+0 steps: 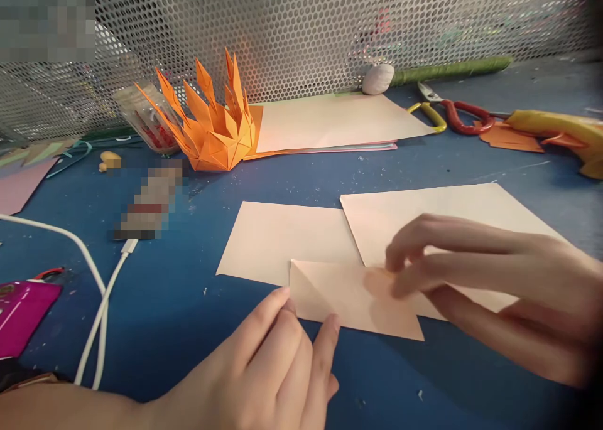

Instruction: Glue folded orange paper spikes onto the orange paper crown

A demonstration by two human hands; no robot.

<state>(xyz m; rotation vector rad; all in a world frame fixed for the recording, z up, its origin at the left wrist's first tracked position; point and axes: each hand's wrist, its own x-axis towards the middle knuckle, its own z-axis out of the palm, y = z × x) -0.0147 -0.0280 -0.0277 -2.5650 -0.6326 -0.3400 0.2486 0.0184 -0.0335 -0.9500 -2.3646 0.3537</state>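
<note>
A small cream sheet of paper (334, 292) with a diagonal crease lies on the blue table in front of me. At its left end, my left hand (277, 361) grips the edge between closed fingers, with another fingertip on the lower edge. Over the paper's right part is my right hand (475, 279), slightly blurred, its fingers bent and apart, holding nothing visible. Its shadow falls on the paper. Behind lie a second cream sheet (277, 235) and a larger stack of cream paper (438, 210), partly covered by the right hand.
An orange folded-paper flower (221, 135) stands near a stack of sheets (330, 122). Scissors with red handles (466, 116), a yellow glue gun (551, 125), a white stone (378, 78) and a glass jar (148, 119) line the mesh screen. A white cable (101, 304) runs at left.
</note>
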